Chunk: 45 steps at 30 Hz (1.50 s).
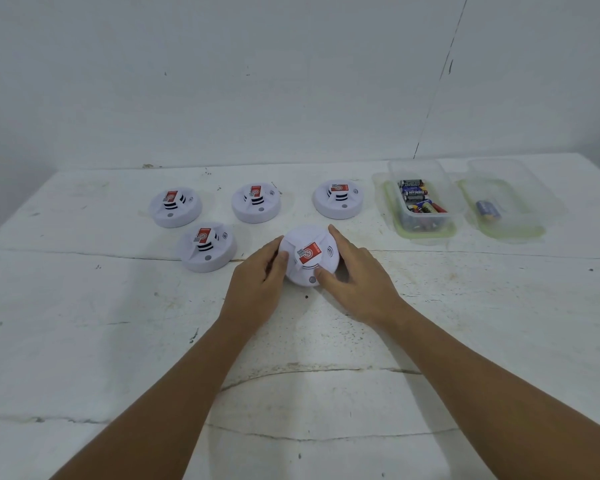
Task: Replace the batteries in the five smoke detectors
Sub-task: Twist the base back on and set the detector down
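Both forearms reach in over the white, cracked tabletop to the nearest smoke detector, which carries a red sticker on top. The left hand has its grip curled around the detector's left rim; the right hand clamps the right rim, thumb on the front edge. Left of this held detector sits a second smoke detector. Beyond the held one, three more stand in a row: far-left detector, middle detector and far-right detector. To the right of that row a clear battery box holds batteries; further right, a second clear box holds one blue battery
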Motion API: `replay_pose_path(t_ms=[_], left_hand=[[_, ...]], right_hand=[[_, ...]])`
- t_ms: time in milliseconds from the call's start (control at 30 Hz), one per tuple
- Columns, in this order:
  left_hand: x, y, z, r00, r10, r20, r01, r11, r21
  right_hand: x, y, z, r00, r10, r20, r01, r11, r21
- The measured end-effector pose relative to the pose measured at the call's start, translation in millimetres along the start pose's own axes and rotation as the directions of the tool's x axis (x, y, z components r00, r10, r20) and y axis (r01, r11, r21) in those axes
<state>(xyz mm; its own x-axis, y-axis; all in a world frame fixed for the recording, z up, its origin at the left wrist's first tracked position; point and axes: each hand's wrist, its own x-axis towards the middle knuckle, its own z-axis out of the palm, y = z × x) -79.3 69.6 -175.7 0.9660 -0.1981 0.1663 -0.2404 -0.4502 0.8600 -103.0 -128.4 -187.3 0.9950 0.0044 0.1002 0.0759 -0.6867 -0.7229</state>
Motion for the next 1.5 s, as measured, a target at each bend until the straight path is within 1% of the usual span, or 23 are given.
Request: replay_pose_path(t_ms=[367,500,633,733,867,1000,1067,1167,1233,1300,1367,1400,1433,1500], left_hand=[[2,-1,0,1.0,-0.007,0.0,0.007,1.0,-0.003],[13,2,-2,0.998,-0.059,0.007,0.059,0.998,-0.013],[30,5,-4,0.991,-0.129,-0.043,0.129,0.992,-0.008],[40,7,-4,0.983,-0.172,-0.06,0.173,0.985,0.017],[48,7,-2,0.98,-0.18,-0.086,0.187,0.979,0.086],[50,6,3,0.979,-0.135,-0.154,0.16,0.973,0.166],[50,6,4,0.981,-0.11,-0.161,0.142,0.969,0.204],[46,9,5,0.982,-0.085,-0.168,0.121,0.968,0.22],[45,11,6,0.981,-0.092,-0.171,0.128,0.969,0.21],[45,15,3,0.979,-0.135,-0.156,0.165,0.965,0.203],[40,19,-2,0.977,-0.154,-0.147,0.182,0.964,0.195],[36,21,-5,0.979,-0.134,-0.152,0.162,0.969,0.187],[31,24,-9,0.981,-0.104,-0.166,0.135,0.974,0.184],[24,23,-19,0.976,-0.039,-0.212,0.086,0.972,0.219]], right_hand=[[0,-1,1,1.0,0.005,-0.023,-0.005,1.0,0.018],[4,-3,1,0.998,0.041,-0.055,-0.037,0.997,0.074],[15,-12,1,0.988,0.12,-0.1,-0.11,0.989,0.095],[25,-19,2,0.98,0.151,-0.129,-0.145,0.988,0.058],[34,-19,3,0.975,0.163,-0.153,-0.17,0.985,-0.028],[34,-20,4,0.97,0.166,-0.177,-0.188,0.975,-0.116],[32,-19,6,0.97,0.149,-0.192,-0.177,0.975,-0.135],[31,-19,6,0.971,0.133,-0.2,-0.165,0.975,-0.152],[29,-17,8,0.967,0.12,-0.224,-0.151,0.98,-0.127],[26,-16,12,0.954,0.068,-0.292,-0.097,0.992,-0.083],[20,-17,15,0.919,-0.068,-0.387,0.02,0.992,-0.126],[18,-18,16,0.895,-0.15,-0.42,0.085,0.982,-0.171],[16,-19,17,0.876,-0.229,-0.424,0.148,0.965,-0.215],[12,-21,19,0.859,-0.384,-0.34,0.281,0.907,-0.314]])
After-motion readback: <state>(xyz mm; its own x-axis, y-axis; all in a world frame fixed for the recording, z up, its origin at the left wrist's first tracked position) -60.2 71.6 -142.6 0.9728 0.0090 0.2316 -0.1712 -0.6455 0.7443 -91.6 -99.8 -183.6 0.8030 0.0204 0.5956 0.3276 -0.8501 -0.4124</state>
